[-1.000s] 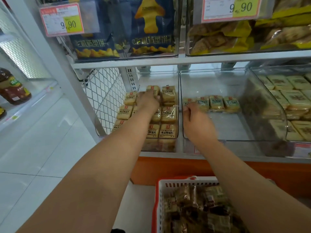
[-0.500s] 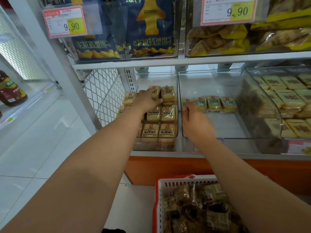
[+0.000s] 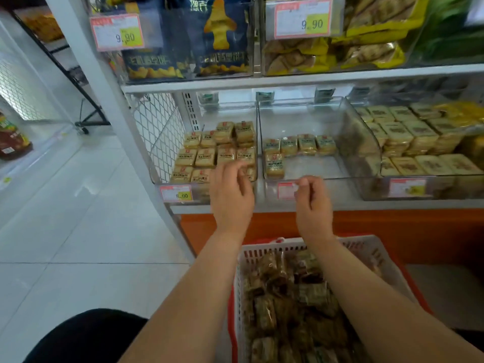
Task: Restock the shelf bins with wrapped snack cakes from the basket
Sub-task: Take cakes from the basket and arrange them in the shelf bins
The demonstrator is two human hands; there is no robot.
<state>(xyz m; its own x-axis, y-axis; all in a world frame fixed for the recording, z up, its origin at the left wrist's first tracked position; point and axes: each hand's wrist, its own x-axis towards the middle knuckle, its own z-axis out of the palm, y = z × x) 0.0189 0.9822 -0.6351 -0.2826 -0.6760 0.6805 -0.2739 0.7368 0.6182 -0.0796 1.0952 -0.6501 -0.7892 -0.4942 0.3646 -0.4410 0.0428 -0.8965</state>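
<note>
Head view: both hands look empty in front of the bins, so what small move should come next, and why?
Probably lower both hands into the basket for more cakes. The left hand and right hand hold nothing, the middle bin has only five cakes, and the basket is full.

Floor (image 3: 78,231): large pale glossy tiles, daylight reflected on them. White shelving upright (image 3: 86,82) taken as landmark. Right of it, white shelf boards over an orange base panel (image 3: 392,231); white wire mesh side panel (image 3: 157,132) fixed just beside it. Left of it, a second white shelf unit (image 3: 31,158) is seen, with a black wheeled frame (image 3: 86,119) behind.
</note>
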